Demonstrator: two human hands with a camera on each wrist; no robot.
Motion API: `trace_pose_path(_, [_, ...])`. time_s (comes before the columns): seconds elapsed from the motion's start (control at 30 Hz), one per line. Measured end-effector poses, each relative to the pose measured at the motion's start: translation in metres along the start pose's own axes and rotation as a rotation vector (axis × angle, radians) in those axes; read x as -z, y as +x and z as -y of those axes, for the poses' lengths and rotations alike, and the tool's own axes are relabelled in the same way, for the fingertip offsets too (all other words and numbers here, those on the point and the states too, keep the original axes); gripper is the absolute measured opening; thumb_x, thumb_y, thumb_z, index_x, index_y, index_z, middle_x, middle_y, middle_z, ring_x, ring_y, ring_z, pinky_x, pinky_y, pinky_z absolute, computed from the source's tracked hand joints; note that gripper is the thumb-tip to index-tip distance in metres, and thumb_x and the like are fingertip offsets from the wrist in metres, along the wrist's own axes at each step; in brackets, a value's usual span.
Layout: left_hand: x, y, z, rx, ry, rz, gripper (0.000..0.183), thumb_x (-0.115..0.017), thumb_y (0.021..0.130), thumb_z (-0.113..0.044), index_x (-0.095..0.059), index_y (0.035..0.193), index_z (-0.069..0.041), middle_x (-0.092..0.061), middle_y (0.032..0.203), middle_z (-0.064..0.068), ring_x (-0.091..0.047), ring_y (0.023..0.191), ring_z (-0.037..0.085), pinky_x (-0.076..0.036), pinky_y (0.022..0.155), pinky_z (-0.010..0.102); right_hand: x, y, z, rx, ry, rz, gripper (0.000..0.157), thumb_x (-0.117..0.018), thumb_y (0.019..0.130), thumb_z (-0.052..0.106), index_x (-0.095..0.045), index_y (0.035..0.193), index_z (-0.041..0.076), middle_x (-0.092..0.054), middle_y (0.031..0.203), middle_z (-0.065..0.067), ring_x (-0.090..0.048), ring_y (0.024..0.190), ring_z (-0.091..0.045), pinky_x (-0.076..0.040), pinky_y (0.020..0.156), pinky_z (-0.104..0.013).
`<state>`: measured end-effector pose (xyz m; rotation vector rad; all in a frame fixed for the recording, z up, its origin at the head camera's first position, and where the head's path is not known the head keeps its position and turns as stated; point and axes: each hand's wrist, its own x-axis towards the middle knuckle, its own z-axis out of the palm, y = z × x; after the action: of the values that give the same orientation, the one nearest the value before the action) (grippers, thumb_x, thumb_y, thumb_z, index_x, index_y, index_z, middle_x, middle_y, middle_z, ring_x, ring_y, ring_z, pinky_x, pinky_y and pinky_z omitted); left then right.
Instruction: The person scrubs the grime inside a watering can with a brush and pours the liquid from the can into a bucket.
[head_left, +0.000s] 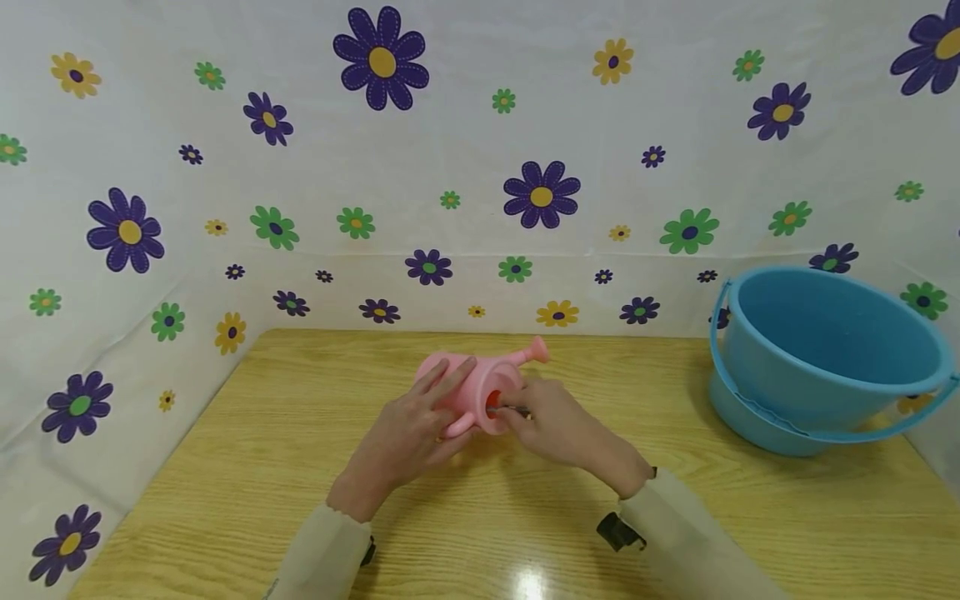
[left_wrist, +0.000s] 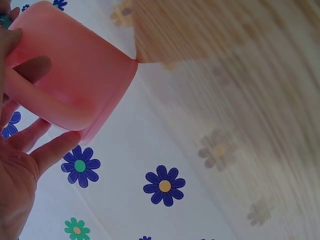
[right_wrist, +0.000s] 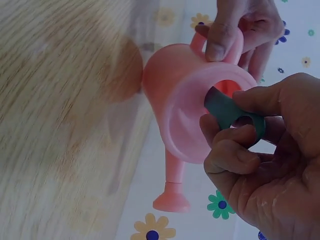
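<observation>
A pink watering can [head_left: 477, 382] lies tipped on its side in the head view, its open top turned toward my right hand and its spout [head_left: 534, 352] pointing to the far right. My left hand [head_left: 408, 425] grips it by the body and the curved handle [left_wrist: 47, 102]. With thumb and fingers, my right hand [head_left: 555, 421] pinches a dark green handle [right_wrist: 220, 106] that has a round hole near its end. The front of that piece reaches into the can's mouth, where its far end is hidden. Orange-red [right_wrist: 231, 87] shows inside the opening.
A large blue bucket [head_left: 780, 421] with a blue carrying handle stands at the right of the wooden table [head_left: 247, 467]. White sheeting [head_left: 465, 142] printed with purple, green and yellow flowers hangs behind and along the sides.
</observation>
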<state>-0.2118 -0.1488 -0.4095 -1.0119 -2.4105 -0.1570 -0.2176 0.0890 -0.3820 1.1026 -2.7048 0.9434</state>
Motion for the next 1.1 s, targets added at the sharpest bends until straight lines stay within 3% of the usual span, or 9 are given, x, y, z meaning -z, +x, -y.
trace_pose_path(0.1, [0.0,0.001,0.0,0.005,-0.004,-0.003,0.026,-0.078,0.09,-0.036,-0.081,0.086,-0.01,-0.056,0.152,0.012,-0.056,0.136,0.043,-0.062,0.092,0.041,0.004,-0.002,-0.002,-0.054,0.097,0.017,0.017,-0.06,0.098,0.006,-0.072,0.086,0.005,-0.039,0.062,0.007,-0.036,0.055,-0.003,-0.03,0.053,-0.016])
trace_pose_path(0.3, [-0.001,0.0,0.001,0.003,-0.006,-0.004,0.029,-0.079,0.089,-0.038,-0.081,0.085,-0.009,-0.055,0.153,0.012,-0.055,0.137,0.043,-0.061,0.093,0.041,0.016,-0.01,-0.003,-0.231,0.255,0.097,0.021,-0.059,0.103,0.017,-0.079,0.108,0.01,-0.036,0.058,0.007,-0.032,0.05,-0.008,-0.026,0.049,-0.019])
trace_pose_path(0.47, [-0.002,-0.002,0.003,0.014,-0.039,-0.009,0.029,-0.082,0.086,-0.039,-0.081,0.086,-0.01,-0.054,0.154,0.012,-0.053,0.139,0.043,-0.062,0.091,0.041,0.024,-0.017,-0.004,-0.408,0.434,0.102,0.025,-0.059,0.103,0.023,-0.078,0.116,0.011,-0.061,0.075,-0.002,-0.038,0.053,-0.012,-0.029,0.048,-0.021])
trace_pose_path(0.57, [-0.002,-0.003,0.004,0.017,-0.061,-0.017,0.029,-0.083,0.085,-0.038,-0.082,0.091,-0.01,-0.054,0.154,0.012,-0.052,0.14,0.043,-0.061,0.093,0.042,0.026,-0.02,-0.005,-0.488,0.54,0.105,0.027,-0.059,0.104,0.023,-0.076,0.12,0.011,-0.067,0.085,-0.006,-0.037,0.052,-0.011,-0.03,0.047,-0.021])
trace_pose_path(0.77, [-0.003,-0.005,0.007,0.012,-0.109,-0.027,0.026,-0.085,0.082,-0.034,-0.082,0.092,-0.01,-0.053,0.154,0.013,-0.05,0.141,0.044,-0.061,0.094,0.044,0.025,-0.022,-0.007,-0.521,0.712,0.117,0.029,-0.058,0.104,0.02,-0.073,0.12,0.001,-0.061,0.078,-0.002,-0.031,0.049,-0.009,-0.027,0.047,-0.02])
trace_pose_path(1.1, [-0.003,-0.006,0.006,0.012,-0.137,-0.031,0.023,-0.083,0.084,-0.032,-0.082,0.091,-0.011,-0.053,0.155,0.013,-0.05,0.14,0.045,-0.061,0.093,0.044,0.005,-0.015,-0.013,-0.59,0.965,0.109,0.029,-0.057,0.104,0.019,-0.067,0.115,-0.007,-0.063,0.079,-0.001,-0.036,0.055,-0.006,-0.027,0.048,-0.016])
